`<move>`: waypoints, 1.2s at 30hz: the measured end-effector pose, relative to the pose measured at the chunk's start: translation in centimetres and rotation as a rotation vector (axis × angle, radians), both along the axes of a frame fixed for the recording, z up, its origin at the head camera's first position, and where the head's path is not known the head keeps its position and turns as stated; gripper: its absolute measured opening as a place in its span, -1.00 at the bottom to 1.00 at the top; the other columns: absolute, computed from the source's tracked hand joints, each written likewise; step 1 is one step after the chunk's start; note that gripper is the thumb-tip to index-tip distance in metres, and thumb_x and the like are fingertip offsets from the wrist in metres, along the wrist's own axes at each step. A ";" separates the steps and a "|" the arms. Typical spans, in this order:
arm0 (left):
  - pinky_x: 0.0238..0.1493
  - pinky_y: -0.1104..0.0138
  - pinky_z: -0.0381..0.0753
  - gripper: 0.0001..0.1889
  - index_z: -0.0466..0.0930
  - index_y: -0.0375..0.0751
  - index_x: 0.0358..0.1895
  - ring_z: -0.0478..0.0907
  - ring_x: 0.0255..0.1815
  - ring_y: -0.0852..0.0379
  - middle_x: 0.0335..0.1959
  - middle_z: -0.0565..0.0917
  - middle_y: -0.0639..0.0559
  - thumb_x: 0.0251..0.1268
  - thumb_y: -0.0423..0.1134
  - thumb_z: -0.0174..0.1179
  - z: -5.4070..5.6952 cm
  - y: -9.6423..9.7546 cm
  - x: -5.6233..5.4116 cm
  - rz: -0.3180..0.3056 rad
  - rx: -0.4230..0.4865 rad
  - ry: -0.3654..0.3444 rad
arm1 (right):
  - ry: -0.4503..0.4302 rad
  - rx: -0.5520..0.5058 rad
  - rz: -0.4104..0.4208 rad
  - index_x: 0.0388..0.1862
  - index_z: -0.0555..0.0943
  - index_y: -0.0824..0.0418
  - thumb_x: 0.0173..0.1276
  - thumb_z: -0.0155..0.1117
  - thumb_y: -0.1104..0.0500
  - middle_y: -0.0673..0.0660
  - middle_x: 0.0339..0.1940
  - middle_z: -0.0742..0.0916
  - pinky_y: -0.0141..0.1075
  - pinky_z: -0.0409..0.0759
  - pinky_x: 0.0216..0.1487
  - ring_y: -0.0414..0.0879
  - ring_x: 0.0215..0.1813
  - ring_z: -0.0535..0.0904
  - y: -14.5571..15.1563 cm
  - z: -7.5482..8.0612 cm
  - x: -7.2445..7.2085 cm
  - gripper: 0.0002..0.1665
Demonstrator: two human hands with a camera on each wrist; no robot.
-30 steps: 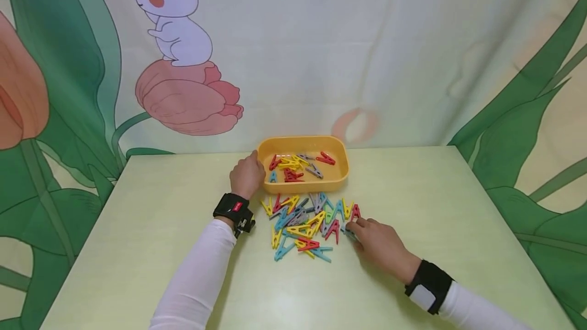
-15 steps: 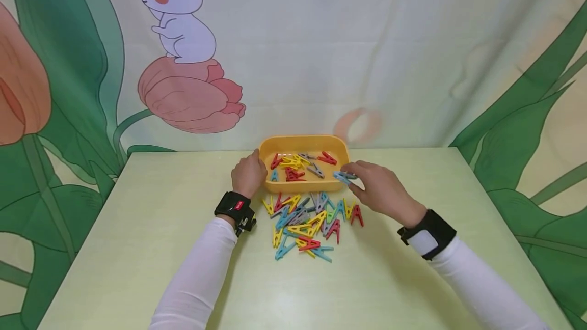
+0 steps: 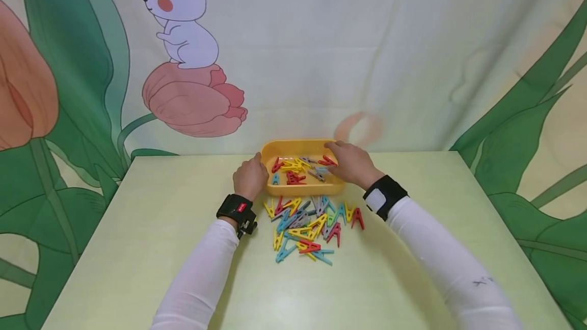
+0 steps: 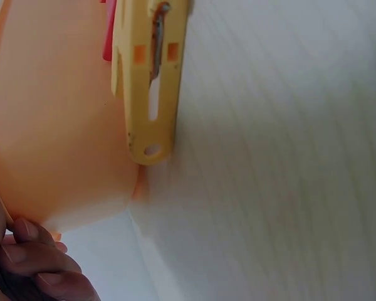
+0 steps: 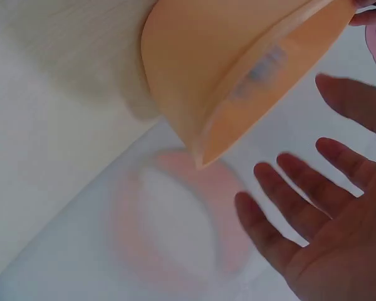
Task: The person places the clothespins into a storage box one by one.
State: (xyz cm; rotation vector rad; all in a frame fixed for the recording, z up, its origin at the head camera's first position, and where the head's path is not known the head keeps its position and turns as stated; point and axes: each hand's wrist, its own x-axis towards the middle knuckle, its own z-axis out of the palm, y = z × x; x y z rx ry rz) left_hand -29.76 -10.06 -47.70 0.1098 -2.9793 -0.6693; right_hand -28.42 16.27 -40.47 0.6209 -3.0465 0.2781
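A yellow plastic bin (image 3: 302,191) stands at the back of the table, with red, yellow, grey and blue plastic clothespins (image 3: 293,165) inside. My left hand (image 3: 249,177) holds the bin's left end; in the left wrist view its fingers (image 4: 62,283) are curled at the rim. Over the bin's right end is my right hand (image 3: 353,164), and in the right wrist view its fingers are spread with nothing between them. A light blue clothespin (image 3: 322,170) lies in the bin just left of that hand. In front of the bin is a loose pile of mixed clothespins (image 3: 302,225).
A pale wooden-looking table (image 3: 160,228) carries everything. Behind its back edge hangs a cloth (image 3: 293,65) printed with a rabbit, flowers and leaves. Separate from the pile's middle, a red clothespin (image 3: 357,218) lies on its right side.
My right hand picked up a light blue clothespin from the pile's right side, carried it up and left over the bin and let it go. My left hand stays on the bin.
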 end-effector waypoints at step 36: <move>0.03 -0.08 0.63 -0.48 0.27 -0.24 0.46 0.67 -0.02 -0.23 0.15 0.64 -0.28 0.51 -0.17 -0.07 0.0 0.0 0.0 0.009 0.004 -0.007 | 0.027 0.236 0.412 0.18 0.58 -0.08 0.24 0.41 -0.12 0.01 -0.01 0.67 -0.25 0.63 -0.24 -0.06 -0.04 0.62 -3.2 -5.8 16.0 -0.48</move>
